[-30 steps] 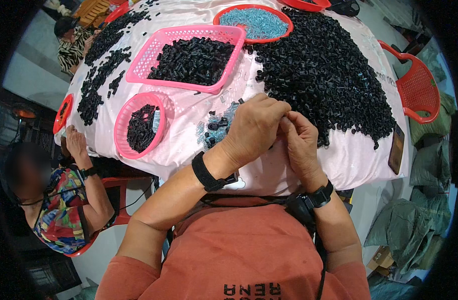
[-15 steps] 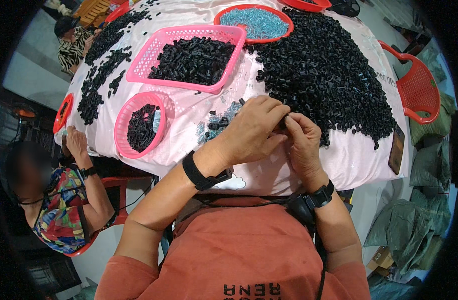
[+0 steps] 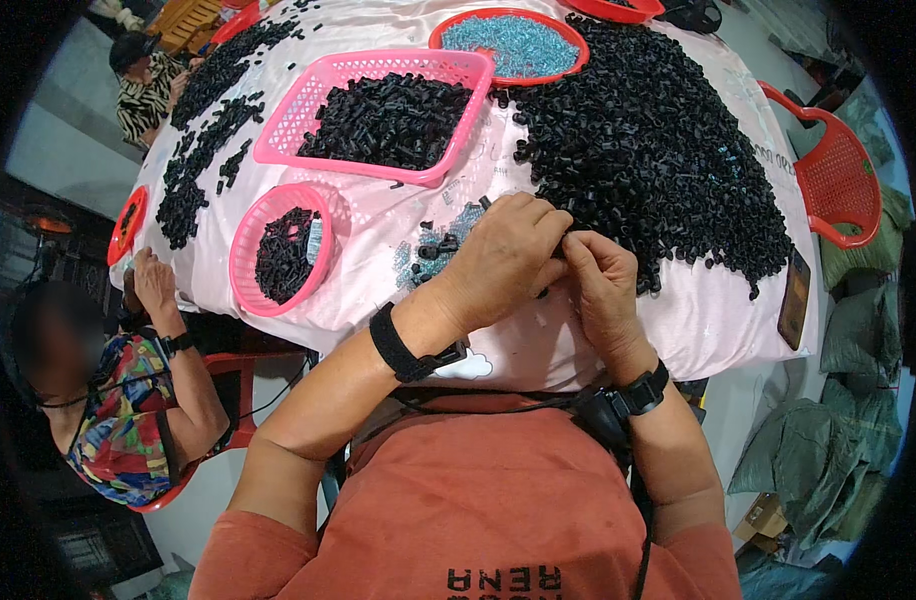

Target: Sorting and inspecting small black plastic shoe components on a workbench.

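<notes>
My left hand (image 3: pixel 508 250) and my right hand (image 3: pixel 606 285) meet over the near middle of the table, fingertips close together. Both are closed in a pinch around a small black plastic part (image 3: pixel 560 252), mostly hidden by the fingers. A short dark tip (image 3: pixel 486 202) shows beside the left knuckles; whether the hand holds it I cannot tell. Partly behind my left hand lie loose clear bluish pieces (image 3: pixel 408 262) and a few black parts (image 3: pixel 436 245). Just beyond the right hand spreads a large heap of small black parts (image 3: pixel 658 150).
A pink rectangular basket (image 3: pixel 278 140) and a round pink basket (image 3: pixel 243 250) hold black parts. Clear bluish pieces fill a red basin (image 3: pixel 584 62). A phone (image 3: pixel 794 300) lies at the right edge, near a red chair (image 3: pixel 840 175). Two co-workers sit at the left.
Both hands have shifted very slightly, and the right fingertips have drawn a little to the left, closer against the left fingers. The baskets and heap are unchanged.
</notes>
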Tool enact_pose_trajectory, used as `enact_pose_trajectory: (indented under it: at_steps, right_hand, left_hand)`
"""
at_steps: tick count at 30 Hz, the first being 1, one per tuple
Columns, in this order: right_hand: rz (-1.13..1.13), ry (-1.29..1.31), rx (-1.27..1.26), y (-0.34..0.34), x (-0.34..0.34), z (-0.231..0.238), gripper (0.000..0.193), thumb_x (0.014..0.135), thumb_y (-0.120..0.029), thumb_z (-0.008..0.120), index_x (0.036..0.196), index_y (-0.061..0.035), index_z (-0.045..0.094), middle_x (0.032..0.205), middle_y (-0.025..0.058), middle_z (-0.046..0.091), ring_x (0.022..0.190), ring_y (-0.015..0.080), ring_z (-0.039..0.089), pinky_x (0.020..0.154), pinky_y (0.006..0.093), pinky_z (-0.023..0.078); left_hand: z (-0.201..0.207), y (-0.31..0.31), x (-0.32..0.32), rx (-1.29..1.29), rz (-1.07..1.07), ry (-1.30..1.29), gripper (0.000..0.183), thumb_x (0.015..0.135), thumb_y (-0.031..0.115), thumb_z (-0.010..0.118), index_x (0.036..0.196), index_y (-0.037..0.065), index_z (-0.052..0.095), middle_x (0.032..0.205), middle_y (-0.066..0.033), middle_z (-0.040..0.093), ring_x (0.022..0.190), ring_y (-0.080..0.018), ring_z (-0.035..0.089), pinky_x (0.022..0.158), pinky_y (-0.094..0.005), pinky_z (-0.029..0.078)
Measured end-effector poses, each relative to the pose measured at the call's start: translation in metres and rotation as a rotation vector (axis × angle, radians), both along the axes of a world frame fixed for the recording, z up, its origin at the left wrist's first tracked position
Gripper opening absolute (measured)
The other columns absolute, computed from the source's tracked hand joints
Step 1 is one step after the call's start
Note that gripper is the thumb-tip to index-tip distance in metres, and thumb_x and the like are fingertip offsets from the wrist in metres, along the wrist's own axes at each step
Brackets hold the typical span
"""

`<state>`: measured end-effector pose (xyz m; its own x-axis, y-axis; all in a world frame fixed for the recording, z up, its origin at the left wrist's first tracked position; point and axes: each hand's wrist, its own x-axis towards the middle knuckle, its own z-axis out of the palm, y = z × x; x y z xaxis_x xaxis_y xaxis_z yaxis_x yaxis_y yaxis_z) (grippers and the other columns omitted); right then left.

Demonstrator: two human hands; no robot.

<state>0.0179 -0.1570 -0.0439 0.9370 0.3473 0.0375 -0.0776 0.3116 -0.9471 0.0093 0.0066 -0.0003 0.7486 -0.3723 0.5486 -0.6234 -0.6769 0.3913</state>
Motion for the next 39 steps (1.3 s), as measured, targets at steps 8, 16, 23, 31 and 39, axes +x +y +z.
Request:
enact_pose_trajectory:
  at_steps: [8, 16, 23, 31, 39]
  right_hand:
    - [-0.025, -0.082, -0.024, -0.001, -0.001, 0.002, 0.02, 0.101, -0.014, 0.059, 0.095, 0.0012, 0.07, 0.081, -0.0001, 0.068, 0.069, 0.005, 0.061, 0.06, 0.0224, 0.053]
    - [0.011, 0.108, 0.192, 0.001, -0.001, 0.002, 0.026, 0.105, -0.021, 0.052, 0.105, 0.0006, 0.067, 0.086, 0.0068, 0.071, 0.074, 0.0113, 0.068, 0.064, 0.0215, 0.054]
    - [-0.068, 0.044, 0.069, -0.001, 0.005, -0.002, 0.029, 0.105, -0.024, 0.051, 0.115, 0.0011, 0.064, 0.098, 0.0113, 0.071, 0.079, 0.0141, 0.07, 0.067, 0.0218, 0.055]
    - [-0.144, 0.027, 0.077, 0.002, 0.002, 0.001, 0.029, 0.104, -0.021, 0.053, 0.125, -0.0017, 0.06, 0.114, 0.0101, 0.067, 0.097, 0.0144, 0.068, 0.077, 0.0221, 0.056]
    - [-0.15, 0.01, 0.1, 0.003, 0.003, 0.0, 0.029, 0.104, -0.02, 0.054, 0.125, -0.0004, 0.059, 0.115, 0.0112, 0.067, 0.099, 0.0156, 0.068, 0.08, 0.0233, 0.055]
  left_hand:
    - [0.002, -0.001, -0.005, 0.004, -0.02, 0.095, 0.031, 0.076, 0.008, 0.071, 0.104, 0.001, 0.062, 0.091, -0.0161, 0.061, 0.088, -0.0351, 0.061, 0.076, -0.0432, 0.052]
    - [0.005, 0.008, 0.002, -0.048, 0.033, 0.045, 0.027, 0.081, 0.014, 0.073, 0.103, 0.001, 0.063, 0.09, -0.0164, 0.064, 0.086, -0.0349, 0.064, 0.075, -0.0399, 0.052]
    - [0.052, 0.07, 0.031, -0.038, 0.625, -0.373, 0.043, 0.079, 0.004, 0.072, 0.12, 0.001, 0.06, 0.117, -0.0185, 0.062, 0.112, -0.0377, 0.056, 0.098, -0.0442, 0.044]
    - [0.006, 0.036, 0.009, -0.024, 0.211, 0.176, 0.013, 0.08, 0.0, 0.068, 0.094, 0.0, 0.068, 0.089, -0.0173, 0.067, 0.085, -0.0385, 0.065, 0.076, -0.042, 0.052]
    - [-0.011, 0.023, 0.003, 0.093, 0.211, 0.244, 0.012, 0.082, 0.003, 0.063, 0.093, 0.002, 0.067, 0.091, -0.017, 0.062, 0.089, -0.0391, 0.062, 0.079, -0.0457, 0.051]
